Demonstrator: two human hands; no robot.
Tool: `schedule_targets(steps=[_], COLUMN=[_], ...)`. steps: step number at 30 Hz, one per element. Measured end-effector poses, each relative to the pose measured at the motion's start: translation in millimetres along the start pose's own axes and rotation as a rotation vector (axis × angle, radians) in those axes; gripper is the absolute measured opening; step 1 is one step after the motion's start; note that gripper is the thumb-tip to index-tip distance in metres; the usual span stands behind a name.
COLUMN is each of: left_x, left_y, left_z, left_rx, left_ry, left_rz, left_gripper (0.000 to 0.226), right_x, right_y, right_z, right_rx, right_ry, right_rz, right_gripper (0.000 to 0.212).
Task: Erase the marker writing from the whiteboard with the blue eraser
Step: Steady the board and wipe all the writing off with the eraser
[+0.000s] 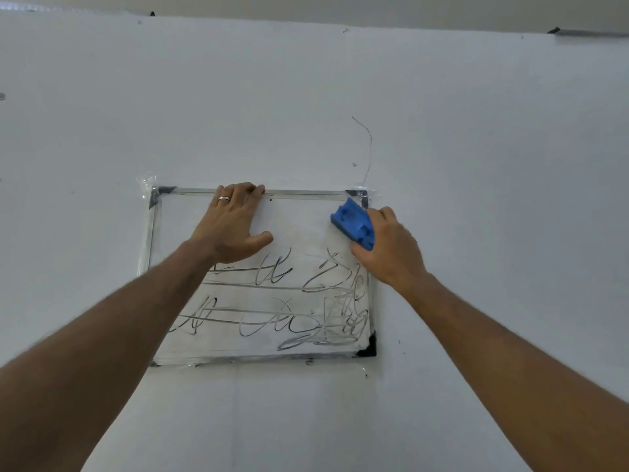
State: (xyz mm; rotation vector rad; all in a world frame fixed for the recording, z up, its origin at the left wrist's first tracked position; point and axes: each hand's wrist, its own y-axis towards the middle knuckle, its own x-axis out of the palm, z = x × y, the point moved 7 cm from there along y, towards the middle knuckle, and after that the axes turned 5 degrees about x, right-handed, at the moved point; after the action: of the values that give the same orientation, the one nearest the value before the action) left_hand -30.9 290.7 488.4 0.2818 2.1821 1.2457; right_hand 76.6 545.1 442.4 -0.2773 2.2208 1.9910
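A small framed whiteboard (299,212) hangs on the wall in the head view. Grey marker scribbles (286,301) cover its lower half; the upper part shows only faint smears. My right hand (388,247) grips the blue eraser (354,223) and holds it against the board near the upper right corner. My left hand (231,223) lies flat on the board's upper left part, with the fingertips hooked over the top frame edge and a ring on one finger.
The board is fixed to a plain white wall (306,97) with clear tape at the corners. A thin wire (367,144) runs up from the upper right corner. A dark fitting (554,30) sits near the ceiling at the right.
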Motion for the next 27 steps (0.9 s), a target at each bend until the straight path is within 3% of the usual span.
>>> schedule_targets(steps=[3, 8, 12, 17, 19, 22, 27], left_x=[0, 3, 1, 5, 4, -2, -12], left_y=[-2, -1, -2, -1, -4, -19, -70], left_z=[-1, -1, -3, -1, 1, 2, -15], left_rx=[0.006, -0.008, 0.002, -0.020, -0.039, -0.031, -0.157], left_ry=[0.000, -0.009, -0.005, 0.006, -0.035, -0.120, -0.228], left_rz=[-0.015, -0.029, -0.021, -0.070, -0.083, -0.021, 0.107], left_gripper=[0.095, 0.096, 0.097, 0.101, 0.098, 0.088, 0.075], right_x=[13, 4, 14, -5, 3, 10, -2], right_y=[-26, -2, -18, 10, 1, -17, -5], right_z=[-3, 3, -7, 1, -14, -5, -2], right_rx=[-0.120, 0.025, -0.125, -0.036, -0.089, -0.146, -0.016], right_ry=[-0.008, -0.002, -0.034, -0.075, -0.064, -0.093, -0.077], right_rz=[-0.079, 0.003, -0.083, -0.034, -0.059, -0.140, -0.067], right_gripper=[0.053, 0.056, 0.056, 0.057, 0.056, 0.059, 0.057])
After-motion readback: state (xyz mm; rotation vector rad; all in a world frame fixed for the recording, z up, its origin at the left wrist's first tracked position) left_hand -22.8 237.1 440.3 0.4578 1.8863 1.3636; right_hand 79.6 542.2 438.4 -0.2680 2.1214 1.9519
